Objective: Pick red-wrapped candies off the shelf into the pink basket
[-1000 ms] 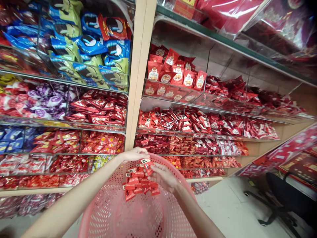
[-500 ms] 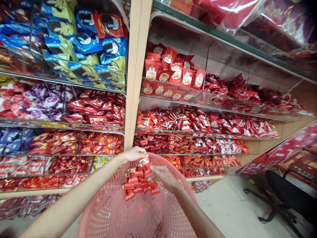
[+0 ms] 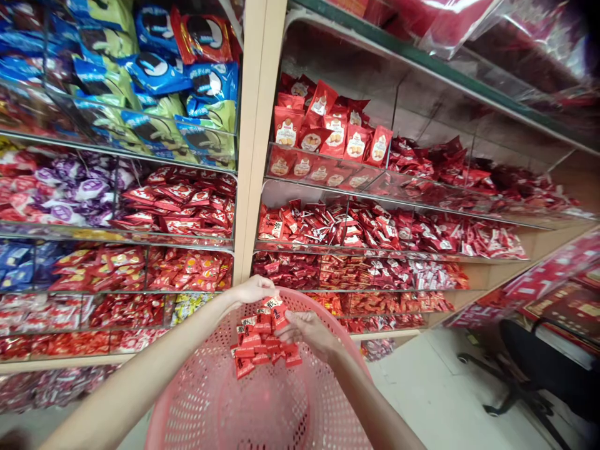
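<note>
Shelving, including the wooden upright, has slid slightly leftward in the frame since the earlier picture, as has the black swivel chair at lower right; both hands have barely shifted. Low in the centre, the right hand pinches a red candy packet between thumb and fingers. The left hand has its fingers curled by the packet's upper end; I cannot tell whether they grip it. More red packets lie heaped below, inside the pink plastic basket. A loose pinch could let the slick wrapper slip onto the heap.
</note>
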A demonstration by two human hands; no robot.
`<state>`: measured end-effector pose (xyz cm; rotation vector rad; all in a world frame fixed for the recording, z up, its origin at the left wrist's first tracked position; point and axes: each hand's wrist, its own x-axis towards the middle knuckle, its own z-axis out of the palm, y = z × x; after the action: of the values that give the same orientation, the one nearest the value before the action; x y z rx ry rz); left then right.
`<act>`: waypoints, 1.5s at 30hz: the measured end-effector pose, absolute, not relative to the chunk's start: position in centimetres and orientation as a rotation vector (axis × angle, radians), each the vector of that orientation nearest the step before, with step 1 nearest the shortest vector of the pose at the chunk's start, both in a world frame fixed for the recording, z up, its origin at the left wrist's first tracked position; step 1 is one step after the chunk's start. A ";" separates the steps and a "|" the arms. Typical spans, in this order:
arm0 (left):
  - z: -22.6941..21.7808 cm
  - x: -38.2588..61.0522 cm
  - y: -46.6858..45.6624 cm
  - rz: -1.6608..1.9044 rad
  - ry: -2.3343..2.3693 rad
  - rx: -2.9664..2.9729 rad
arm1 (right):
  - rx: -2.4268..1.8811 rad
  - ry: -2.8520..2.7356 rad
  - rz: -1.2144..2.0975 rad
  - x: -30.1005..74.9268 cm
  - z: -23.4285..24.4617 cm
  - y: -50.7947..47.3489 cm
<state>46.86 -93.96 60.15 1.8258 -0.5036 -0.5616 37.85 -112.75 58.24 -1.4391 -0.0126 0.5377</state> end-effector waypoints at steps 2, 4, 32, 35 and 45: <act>60.2 46.8 -94.0 -0.566 -0.498 1.825 | -1.439 -0.014 0.542 37.9 58.2 -113.0; 60.4 46.7 -94.0 -0.581 -0.495 1.827 | -1.443 -0.019 0.544 38.0 58.3 -113.4; 63.1 45.7 -94.0 -0.525 -0.419 1.919 | -1.577 0.259 0.372 38.5 56.4 -111.6; 63.2 45.7 -94.0 -0.539 -0.432 1.918 | -1.575 0.220 0.388 38.6 56.2 -111.4; 63.0 45.9 -94.0 -0.584 -0.395 1.941 | -1.815 0.202 0.396 38.6 56.4 -111.5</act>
<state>45.87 -93.97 63.03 1.9408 -0.3951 -0.5837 38.57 -111.52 56.39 -1.8151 0.2023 0.3961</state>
